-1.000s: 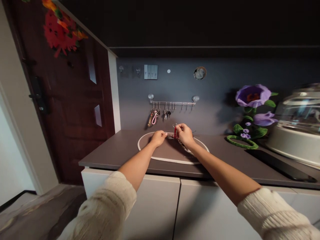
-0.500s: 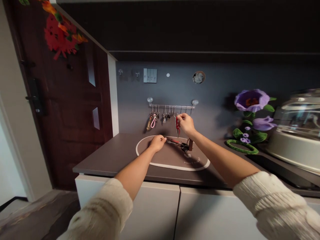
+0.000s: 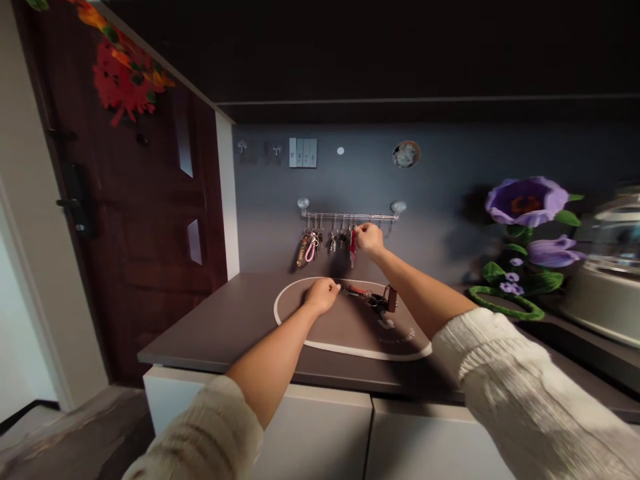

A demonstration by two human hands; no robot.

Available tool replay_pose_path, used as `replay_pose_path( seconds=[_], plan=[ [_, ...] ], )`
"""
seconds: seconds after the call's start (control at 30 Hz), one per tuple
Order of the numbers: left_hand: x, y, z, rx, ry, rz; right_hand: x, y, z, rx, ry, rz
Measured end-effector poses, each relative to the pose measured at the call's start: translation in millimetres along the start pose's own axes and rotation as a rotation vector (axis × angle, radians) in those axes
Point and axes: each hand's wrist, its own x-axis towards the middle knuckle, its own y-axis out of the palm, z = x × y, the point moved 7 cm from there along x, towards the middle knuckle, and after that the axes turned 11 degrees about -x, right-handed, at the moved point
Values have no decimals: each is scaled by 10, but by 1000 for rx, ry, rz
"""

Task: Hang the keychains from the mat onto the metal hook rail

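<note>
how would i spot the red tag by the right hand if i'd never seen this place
Above the dark counter, find the clear rail fixed to the wall. Follow its row of hanging keys rightward, past the pink loop, to the right hand, which pinches the narrow red tag just below the rail. It is the only bright red piece in that row.

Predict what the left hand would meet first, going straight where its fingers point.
Probably the red-and-black bunch of metal keys on the brown oval mat; depth is unclear, so the fingertips may be touching it.
</note>
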Motion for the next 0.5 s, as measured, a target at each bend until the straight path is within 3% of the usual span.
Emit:
replay_pose_path(
  seconds=[0.27, 0.5],
  plan=[
    [-39, -24, -77, 105, 0, 13, 128, 177, -94, 37, 86, -31],
    [-18, -4, -63, 111, 5, 25, 100, 196, -119, 70, 139, -56]
  ],
)
